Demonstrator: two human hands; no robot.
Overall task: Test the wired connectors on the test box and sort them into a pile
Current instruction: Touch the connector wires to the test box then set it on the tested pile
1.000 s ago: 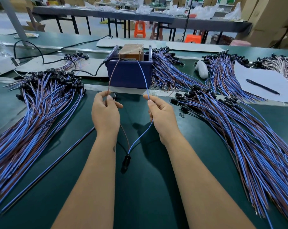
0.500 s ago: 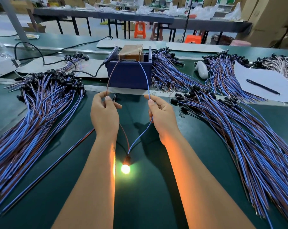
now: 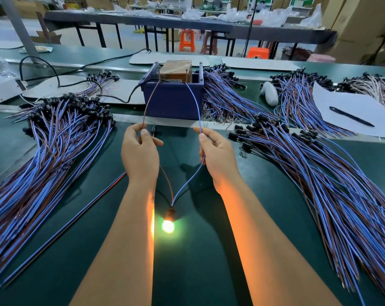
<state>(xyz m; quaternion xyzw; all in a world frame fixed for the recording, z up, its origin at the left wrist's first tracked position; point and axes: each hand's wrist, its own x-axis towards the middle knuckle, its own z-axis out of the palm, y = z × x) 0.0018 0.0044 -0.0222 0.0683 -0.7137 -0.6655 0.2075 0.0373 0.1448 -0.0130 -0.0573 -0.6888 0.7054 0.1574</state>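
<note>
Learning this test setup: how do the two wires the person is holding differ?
The brown wire is pinched by the left hand; the blue wire by the right hand. The brown wire runs up to the left post on the test box, the blue wire to the right post. Both meet at one connector, whose bulb is lit.

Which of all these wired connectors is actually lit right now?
The wired connector lying between the forearms: its bulb glows while the left hand and right hand hold its wires. Those in the piles are dark.
</note>
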